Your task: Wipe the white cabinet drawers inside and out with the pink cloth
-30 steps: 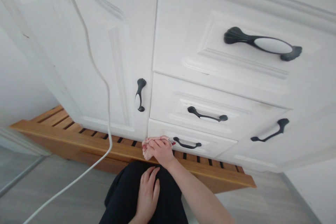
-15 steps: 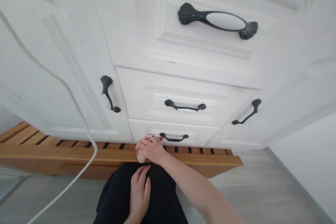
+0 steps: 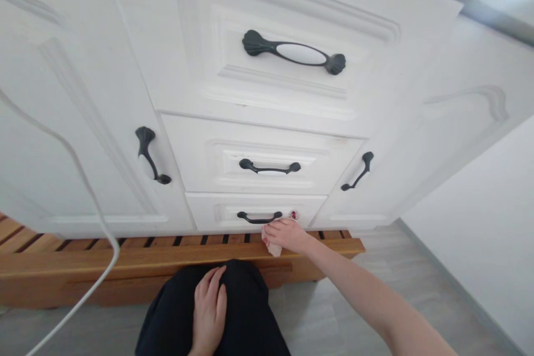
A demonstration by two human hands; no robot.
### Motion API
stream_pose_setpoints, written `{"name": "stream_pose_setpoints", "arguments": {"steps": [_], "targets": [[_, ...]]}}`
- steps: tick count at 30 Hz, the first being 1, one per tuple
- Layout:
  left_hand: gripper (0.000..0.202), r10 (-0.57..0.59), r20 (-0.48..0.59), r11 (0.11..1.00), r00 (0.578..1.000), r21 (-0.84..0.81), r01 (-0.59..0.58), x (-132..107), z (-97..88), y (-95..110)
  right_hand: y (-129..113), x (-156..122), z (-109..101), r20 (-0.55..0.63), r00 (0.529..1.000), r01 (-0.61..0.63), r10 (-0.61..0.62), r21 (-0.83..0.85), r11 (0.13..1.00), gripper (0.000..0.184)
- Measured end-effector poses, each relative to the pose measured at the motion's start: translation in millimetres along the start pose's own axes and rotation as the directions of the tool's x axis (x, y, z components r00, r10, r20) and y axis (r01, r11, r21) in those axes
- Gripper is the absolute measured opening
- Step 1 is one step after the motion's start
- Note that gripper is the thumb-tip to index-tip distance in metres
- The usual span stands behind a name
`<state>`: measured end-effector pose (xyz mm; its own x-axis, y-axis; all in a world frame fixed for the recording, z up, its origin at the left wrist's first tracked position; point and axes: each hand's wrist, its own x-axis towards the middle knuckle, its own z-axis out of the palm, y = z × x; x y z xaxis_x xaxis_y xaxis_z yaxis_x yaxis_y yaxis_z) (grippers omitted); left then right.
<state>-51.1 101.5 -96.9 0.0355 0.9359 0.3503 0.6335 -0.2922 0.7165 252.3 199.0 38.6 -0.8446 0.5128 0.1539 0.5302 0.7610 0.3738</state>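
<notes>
My right hand (image 3: 287, 235) is closed on a pinkish cloth (image 3: 273, 248) with red spots, and presses it to the lower right of the bottom drawer front (image 3: 204, 208). The cloth's loose end hangs down beside the wooden slatted ledge. Just left of the hand is the bottom drawer's dark handle (image 3: 259, 218). My left hand (image 3: 211, 306) lies flat on my dark-clothed thigh, its fingers stretched out and nothing in it. Higher up, the middle drawer carries a dark handle (image 3: 270, 168) with a white inlay.
The white cabinet has a large upper handle (image 3: 294, 53) and door handles at the left (image 3: 151, 154) and right (image 3: 357, 171). A white cable (image 3: 94, 194) hangs across the left side. The wooden slatted ledge (image 3: 158, 260) runs along the cabinet's base, with grey floor (image 3: 375, 278) beyond it.
My right hand has moved the cloth rightward along the bottom drawer, from left of its handle to the right of it. The view has shifted; my left hand still rests on my thigh.
</notes>
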Motion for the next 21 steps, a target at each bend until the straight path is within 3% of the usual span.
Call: {"name": "stream_pose_setpoints", "arguments": {"steps": [6,11,13,17,21], "targets": [[0.037,0.044,-0.012,0.998,0.999,0.056,-0.043,-0.9,-0.3,-0.4,19.1,-37.2,-14.3,0.075,0.997,-0.021,0.02,0.009,1.0,0.02],[0.038,0.155,0.008,0.967,0.988,0.202,-0.153,6.4,-7.0,11.6,16.0,-41.2,-5.5,0.133,0.989,-0.08,0.072,0.057,0.995,0.019],[0.043,0.254,0.034,0.926,0.967,0.281,-0.253,18.7,-12.3,29.9,10.0,-42.2,2.0,0.152,0.982,-0.126,0.113,0.077,0.989,0.016],[0.056,0.453,0.071,0.817,0.889,0.366,-0.446,63.4,-18.6,86.1,-3.0,-56.0,8.4,0.171,0.969,-0.199,0.181,0.097,0.975,0.009],[0.054,0.446,0.111,0.803,0.888,0.388,-0.452,113.2,-14.9,129.1,-0.8,-76.5,-11.8,0.1,0.93,-0.359,0.355,0.027,0.933,0.005]]}}
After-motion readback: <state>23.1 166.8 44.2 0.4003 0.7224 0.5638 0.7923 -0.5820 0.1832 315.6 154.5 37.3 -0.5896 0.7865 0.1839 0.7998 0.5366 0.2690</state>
